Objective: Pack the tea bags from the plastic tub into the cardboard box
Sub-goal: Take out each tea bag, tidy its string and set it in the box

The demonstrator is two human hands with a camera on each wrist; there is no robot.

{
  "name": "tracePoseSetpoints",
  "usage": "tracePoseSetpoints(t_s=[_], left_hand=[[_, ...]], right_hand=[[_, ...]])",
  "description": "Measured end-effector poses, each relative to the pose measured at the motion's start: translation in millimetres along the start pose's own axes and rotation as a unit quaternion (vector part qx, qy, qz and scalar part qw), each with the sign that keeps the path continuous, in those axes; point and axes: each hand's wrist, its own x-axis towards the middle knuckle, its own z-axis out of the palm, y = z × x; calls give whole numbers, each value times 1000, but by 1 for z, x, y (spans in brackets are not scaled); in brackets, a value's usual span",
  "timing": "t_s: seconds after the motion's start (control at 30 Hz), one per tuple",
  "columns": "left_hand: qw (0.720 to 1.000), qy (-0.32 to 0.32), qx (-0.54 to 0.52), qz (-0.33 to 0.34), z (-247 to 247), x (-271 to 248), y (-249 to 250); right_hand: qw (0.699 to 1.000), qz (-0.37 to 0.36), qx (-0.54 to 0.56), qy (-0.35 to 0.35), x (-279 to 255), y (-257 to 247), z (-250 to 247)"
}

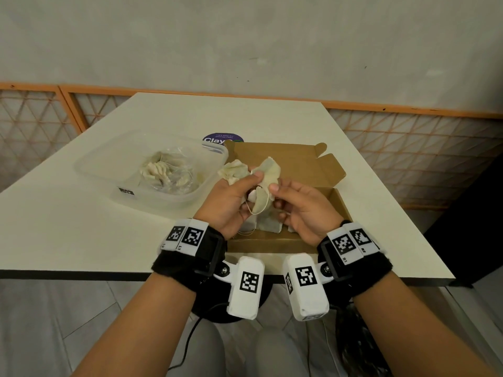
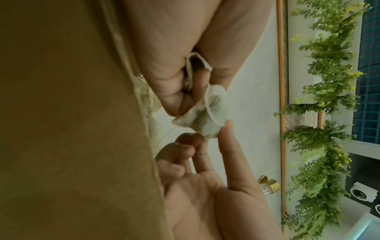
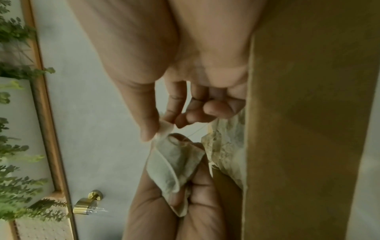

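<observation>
A clear plastic tub (image 1: pixel 190 202) on the left of the table holds a heap of tea bags (image 1: pixel 166 174). To its right stands the open cardboard box (image 1: pixel 266 242), lid folded back, with a few tea bags (image 1: pixel 268 225) on its floor. Above the box my left hand (image 1: pixel 251 183) grips a small bunch of tea bags (image 1: pixel 236 171). One tea bag (image 1: pixel 270 170) of the bunch sticks up, its string looping below. My right hand (image 1: pixel 277 194) pinches that tea bag (image 3: pixel 174 164) between thumb and forefinger. In the left wrist view my left hand (image 2: pixel 185 84) clasps the same tea bag (image 2: pixel 207 116).
The white table (image 1: pixel 81 227) has a purple round sticker (image 1: pixel 223 138) behind the tub and box. An orange lattice railing (image 1: pixel 408 148) runs behind the table. The near table edge lies just below my wrists.
</observation>
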Motion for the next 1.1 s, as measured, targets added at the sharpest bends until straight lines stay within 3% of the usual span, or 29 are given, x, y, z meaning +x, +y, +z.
tracePoseSetpoints(t_s=[0.23,0.43,0.53,0.7,0.9,1.1], left_hand=[[1000,12,-22,7,1,3,-3],[995,-7,-102,-2,-4,6,-3],[991,11,-136,-14,-5,7,-3],[980,35,-192,-34,-6,5,1],[985,23,-169,-35,-3,1,3],[991,-16,-130,-29,-7,2,1]], right_hand=[[998,-10,62,11,2,1,-2],[995,1,-77,-57,0,7,4],[994,-4,-97,-40,-1,7,6],[993,-64,-89,49,-2,5,6],[999,-7,-34,6,-1,-6,12],[996,-65,-14,63,5,-37,1]])
